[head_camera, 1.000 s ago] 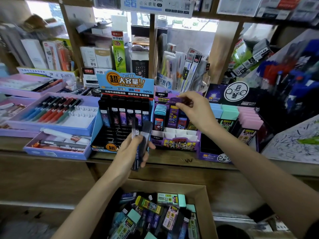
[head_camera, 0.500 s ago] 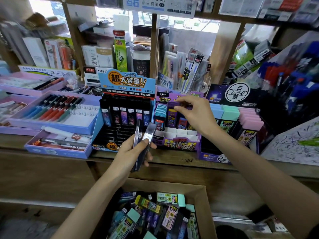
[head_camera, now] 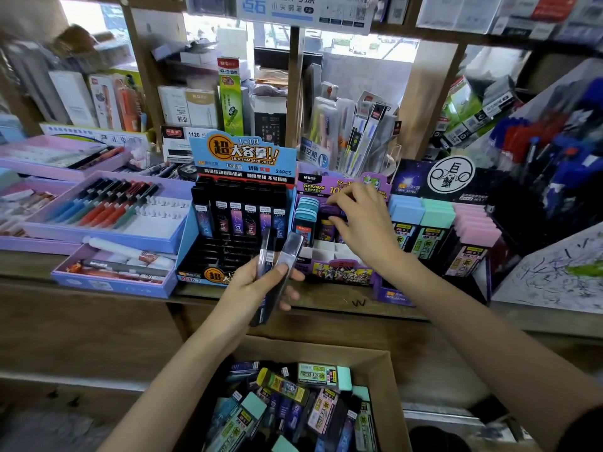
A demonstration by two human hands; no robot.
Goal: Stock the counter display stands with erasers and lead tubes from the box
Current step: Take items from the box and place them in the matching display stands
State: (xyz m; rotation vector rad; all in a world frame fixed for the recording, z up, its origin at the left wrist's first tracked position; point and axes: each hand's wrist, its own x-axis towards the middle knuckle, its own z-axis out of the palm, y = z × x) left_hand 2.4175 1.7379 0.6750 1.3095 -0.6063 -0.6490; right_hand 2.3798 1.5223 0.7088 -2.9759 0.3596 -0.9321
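Note:
My left hand (head_camera: 257,288) grips two dark lead tubes (head_camera: 277,265) upright, in front of the blue display stand (head_camera: 243,158) whose back row holds several black tubes. My right hand (head_camera: 362,223) reaches into the purple display stand (head_camera: 339,269) and pinches a purple lead tube (head_camera: 329,211) in its back row, beside a stack of teal tubes (head_camera: 305,215). The front white slots of that stand hold nothing. Below the counter an open cardboard box (head_camera: 385,380) holds several erasers and lead tubes.
A dark stand (head_camera: 424,182) with blue, green and pink erasers sits right of the purple one. Purple pen trays (head_camera: 98,230) lie at the left. The wooden counter edge (head_camera: 359,303) runs between stands and box. Shelves of stationery rise behind.
My right hand has lowered the purple tube from above the purple stand into its back row. My left hand raised its two tubes slightly and fanned them apart.

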